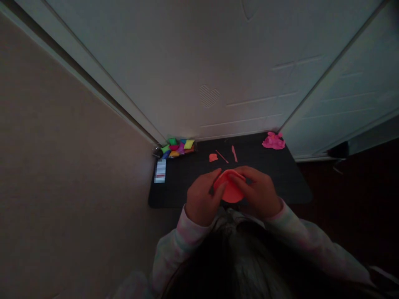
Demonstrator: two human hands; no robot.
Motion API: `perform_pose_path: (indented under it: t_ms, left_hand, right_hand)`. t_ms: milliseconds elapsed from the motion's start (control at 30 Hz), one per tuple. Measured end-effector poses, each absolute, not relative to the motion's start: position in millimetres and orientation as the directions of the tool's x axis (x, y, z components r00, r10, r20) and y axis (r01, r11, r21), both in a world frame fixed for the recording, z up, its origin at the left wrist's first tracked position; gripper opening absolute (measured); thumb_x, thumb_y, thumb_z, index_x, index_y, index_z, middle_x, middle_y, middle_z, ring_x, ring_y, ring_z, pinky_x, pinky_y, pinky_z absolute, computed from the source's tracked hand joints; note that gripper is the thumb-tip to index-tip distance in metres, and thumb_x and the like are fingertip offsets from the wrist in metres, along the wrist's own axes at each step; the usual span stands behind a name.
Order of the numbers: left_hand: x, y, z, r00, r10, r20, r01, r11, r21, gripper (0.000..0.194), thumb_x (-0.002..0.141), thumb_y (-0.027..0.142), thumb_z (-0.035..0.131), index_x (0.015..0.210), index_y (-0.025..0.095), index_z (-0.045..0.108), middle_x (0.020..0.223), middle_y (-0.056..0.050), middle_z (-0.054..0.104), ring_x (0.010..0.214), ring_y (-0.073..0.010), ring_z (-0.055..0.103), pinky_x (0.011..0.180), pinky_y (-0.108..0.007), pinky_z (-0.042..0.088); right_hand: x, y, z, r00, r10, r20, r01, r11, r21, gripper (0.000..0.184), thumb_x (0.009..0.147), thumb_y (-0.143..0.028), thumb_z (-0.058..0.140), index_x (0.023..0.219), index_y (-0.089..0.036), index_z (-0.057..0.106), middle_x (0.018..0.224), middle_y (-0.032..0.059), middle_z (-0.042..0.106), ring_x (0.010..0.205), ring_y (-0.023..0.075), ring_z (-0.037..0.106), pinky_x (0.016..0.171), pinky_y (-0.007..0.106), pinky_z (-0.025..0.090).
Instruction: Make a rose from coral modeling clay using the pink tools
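A flat round piece of orange clay [230, 189] is held above a small black table [193, 182]. My left hand [202, 199] grips its left edge with fingers curled. My right hand [258, 191] closes over its right side, fingers wrapped on top. Both sleeves are pale and reach in from the bottom of the view. Part of the clay is hidden under my fingers.
A small orange clay lump [213, 157], a thin orange stick [222, 156] and a pink tool [234, 153] lie behind my hands. A pile of coloured clay packets [177, 148] sits back left, a pink clay heap [273, 141] back right. A white door stands behind the table.
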State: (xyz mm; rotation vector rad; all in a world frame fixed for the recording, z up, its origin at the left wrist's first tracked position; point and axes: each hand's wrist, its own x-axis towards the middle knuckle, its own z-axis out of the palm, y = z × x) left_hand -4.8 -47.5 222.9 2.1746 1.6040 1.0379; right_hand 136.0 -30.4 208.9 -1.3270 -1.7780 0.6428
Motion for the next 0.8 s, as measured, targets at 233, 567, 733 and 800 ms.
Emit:
perform_pose_path:
  t_ms: [233, 567, 733, 800]
  left_hand:
    - [-7.0, -47.9, 220.3, -0.008, 0.901, 0.435, 0.728, -0.293, 0.620, 0.012, 0.070, 0.021, 0.051, 0.077, 0.015, 0.060, 0.073, -0.002, 0.064, 0.066, -0.0100, 0.057, 0.065, -0.022, 0.047]
    - [-6.0, -48.2, 221.1, -0.029, 0.949, 0.314, 0.730, -0.195, 0.655, 0.020, 0.071, 0.026, 0.051, 0.085, 0.015, 0.060, 0.077, -0.003, 0.063, 0.068, -0.0109, 0.056, 0.066, -0.023, 0.046]
    - [-6.5, -48.0, 220.7, -0.085, 0.995, 0.058, 0.599, 0.005, 0.801, 0.034, 0.068, 0.034, 0.052, 0.096, 0.015, 0.055, 0.078, -0.003, 0.063, 0.063, -0.0104, 0.056, 0.059, -0.022, 0.046]
    - [-6.4, -48.4, 222.4, -0.055, 0.997, -0.046, 0.476, 0.067, 0.877, 0.033, 0.069, 0.033, 0.050, 0.095, 0.014, 0.056, 0.081, -0.004, 0.063, 0.066, -0.0109, 0.056, 0.059, -0.021, 0.046]
  right_hand:
    - [138.4, -29.9, 207.4, -0.160, 0.953, 0.258, 0.492, 0.304, -0.816, 0.016, 0.072, -0.028, 0.050, 0.082, -0.019, 0.058, 0.079, 0.0011, 0.062, 0.072, 0.0126, 0.055, 0.065, 0.023, 0.043]
    - [140.3, -33.3, 206.1, -0.131, 0.958, 0.254, 0.593, 0.281, -0.755, 0.017, 0.074, -0.030, 0.046, 0.072, -0.018, 0.058, 0.071, 0.0017, 0.062, 0.067, 0.0133, 0.055, 0.063, 0.025, 0.041]
    - [140.1, -34.6, 208.8, -0.070, 0.965, 0.253, 0.559, 0.248, -0.792, 0.015, 0.073, -0.028, 0.047, 0.068, -0.017, 0.056, 0.064, 0.0001, 0.058, 0.059, 0.0104, 0.052, 0.056, 0.021, 0.039]
    - [140.4, -36.4, 211.5, -0.060, 0.967, 0.246, 0.516, 0.241, -0.822, 0.014, 0.073, -0.027, 0.047, 0.069, -0.017, 0.056, 0.064, -0.0003, 0.058, 0.060, 0.0101, 0.051, 0.056, 0.021, 0.039]
